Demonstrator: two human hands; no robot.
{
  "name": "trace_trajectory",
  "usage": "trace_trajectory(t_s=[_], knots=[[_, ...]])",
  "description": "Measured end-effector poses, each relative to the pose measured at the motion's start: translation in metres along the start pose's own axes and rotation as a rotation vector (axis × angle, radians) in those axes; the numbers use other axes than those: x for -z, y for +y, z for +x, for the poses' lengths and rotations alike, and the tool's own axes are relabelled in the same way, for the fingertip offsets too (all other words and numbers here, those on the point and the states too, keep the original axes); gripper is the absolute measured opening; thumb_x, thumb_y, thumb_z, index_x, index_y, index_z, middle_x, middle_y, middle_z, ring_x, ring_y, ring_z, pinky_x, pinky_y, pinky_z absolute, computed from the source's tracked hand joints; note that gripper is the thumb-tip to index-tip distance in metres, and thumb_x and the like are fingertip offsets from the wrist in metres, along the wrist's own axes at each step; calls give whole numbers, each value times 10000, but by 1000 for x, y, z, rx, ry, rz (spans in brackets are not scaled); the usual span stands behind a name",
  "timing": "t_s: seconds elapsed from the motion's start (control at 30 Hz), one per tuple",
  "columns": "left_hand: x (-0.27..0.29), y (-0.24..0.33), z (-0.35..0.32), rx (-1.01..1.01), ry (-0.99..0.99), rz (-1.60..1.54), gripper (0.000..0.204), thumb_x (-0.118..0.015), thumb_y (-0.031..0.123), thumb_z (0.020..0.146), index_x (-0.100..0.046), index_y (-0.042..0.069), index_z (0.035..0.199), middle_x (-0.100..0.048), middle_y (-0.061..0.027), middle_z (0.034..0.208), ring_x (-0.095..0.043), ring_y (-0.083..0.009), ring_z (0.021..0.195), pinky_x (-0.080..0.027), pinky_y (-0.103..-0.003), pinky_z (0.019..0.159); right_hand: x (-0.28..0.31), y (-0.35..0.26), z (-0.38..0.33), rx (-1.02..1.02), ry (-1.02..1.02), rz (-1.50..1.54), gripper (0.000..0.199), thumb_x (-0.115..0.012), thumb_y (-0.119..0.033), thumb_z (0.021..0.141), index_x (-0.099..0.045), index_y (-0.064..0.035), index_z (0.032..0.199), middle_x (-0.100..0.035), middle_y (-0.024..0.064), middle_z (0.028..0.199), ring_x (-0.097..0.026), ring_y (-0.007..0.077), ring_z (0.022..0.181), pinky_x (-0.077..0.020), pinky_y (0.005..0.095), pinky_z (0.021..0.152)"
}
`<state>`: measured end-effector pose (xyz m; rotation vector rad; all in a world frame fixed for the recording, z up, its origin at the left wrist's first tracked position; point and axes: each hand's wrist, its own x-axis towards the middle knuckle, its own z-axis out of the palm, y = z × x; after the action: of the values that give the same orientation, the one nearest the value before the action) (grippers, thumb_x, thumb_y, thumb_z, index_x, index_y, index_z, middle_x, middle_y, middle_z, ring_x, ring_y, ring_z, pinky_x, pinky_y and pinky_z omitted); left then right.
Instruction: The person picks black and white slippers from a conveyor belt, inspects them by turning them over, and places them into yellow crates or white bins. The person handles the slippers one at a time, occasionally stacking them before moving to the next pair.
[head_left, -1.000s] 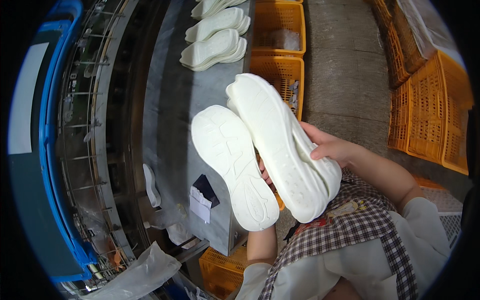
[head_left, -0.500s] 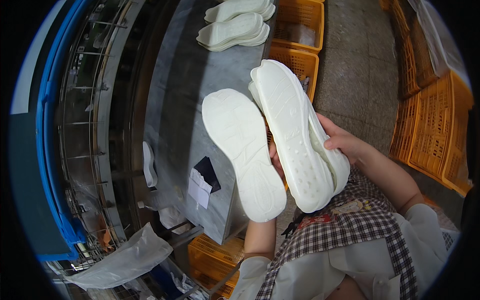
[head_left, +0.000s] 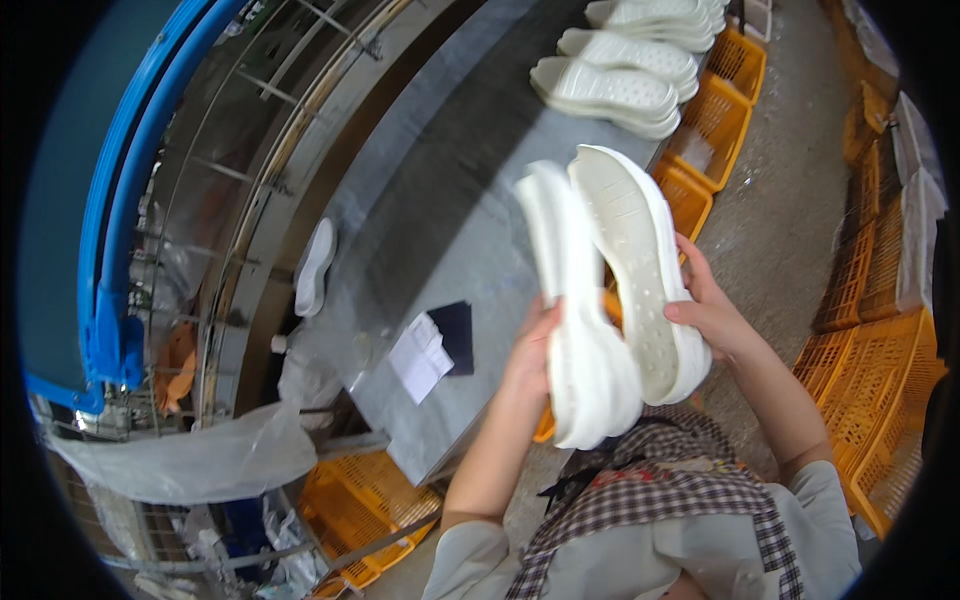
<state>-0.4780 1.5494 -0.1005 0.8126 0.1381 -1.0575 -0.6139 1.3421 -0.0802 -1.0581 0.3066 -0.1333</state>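
Note:
My left hand (head_left: 537, 345) is closed around white shoe soles (head_left: 585, 375), turned edge-on and smeared by motion; how many are together I cannot tell. My right hand (head_left: 703, 305) grips another white shoe sole (head_left: 640, 255) by its outer edge, thumb over the rim. Its hollow inner face shows, with small round studs toward the heel. Both are held up side by side in front of my checked apron, above the near edge of the grey table (head_left: 400, 250).
Stacks of white soles (head_left: 610, 95) lie at the table's far end. A single sole (head_left: 316, 268), white papers (head_left: 420, 357) and a dark blue pad (head_left: 455, 338) rest on the left. Orange crates (head_left: 715, 125) line the table's right side; more crates (head_left: 890, 380) stand far right.
The soles in my left hand have swung from facing up to edge-on. My right hand's sole now shows its inner face, apart from the others. The view has shifted.

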Motion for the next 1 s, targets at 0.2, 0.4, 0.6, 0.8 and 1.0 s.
trace_trajectory(t_s=[0.2,0.4,0.6,0.8,1.0], knots=[[55,72,49,-432,298,22,373,-477,35,918,-367,1,1273,-503,-183,1249,-551,-347,1103,-470,-496,943,-1,-11,105,-39,14,21,670,-552,-149,810,-267,10,1395,-511,192,1244,-559,257,1106,-470,388,938],[72,104,102,-438,359,23,410,-436,-44,879,-396,1,1284,-501,-185,1270,-511,-355,1165,-422,-512,1000,-13,-17,215,-111,-187,-111,637,-540,-183,766,-400,5,1358,-533,162,1238,-589,214,1068,-499,325,906],[59,108,90,-359,290,218,421,-562,7,858,-427,-78,1248,-548,-171,1219,-513,-273,1145,-400,-380,981,4,-18,270,-169,76,-593,430,-600,-184,849,-542,44,1209,-619,147,1090,-615,201,950,-503,319,835],[36,51,-15,-489,151,787,487,-581,114,903,-390,32,1344,-517,-112,1256,-523,-185,1114,-444,-322,940,-23,-20,225,652,182,-726,287,-557,-132,895,-577,-15,1157,-610,104,1096,-547,193,1021,-441,289,866],[89,-69,-154,-54,-270,1017,548,-562,249,934,-350,36,1393,-537,-135,1261,-557,-209,1094,-465,-345,933,-40,87,65,1017,-600,-912,115,-562,-16,802,-601,-19,910,-610,140,856,-584,299,793,-470,396,700]])
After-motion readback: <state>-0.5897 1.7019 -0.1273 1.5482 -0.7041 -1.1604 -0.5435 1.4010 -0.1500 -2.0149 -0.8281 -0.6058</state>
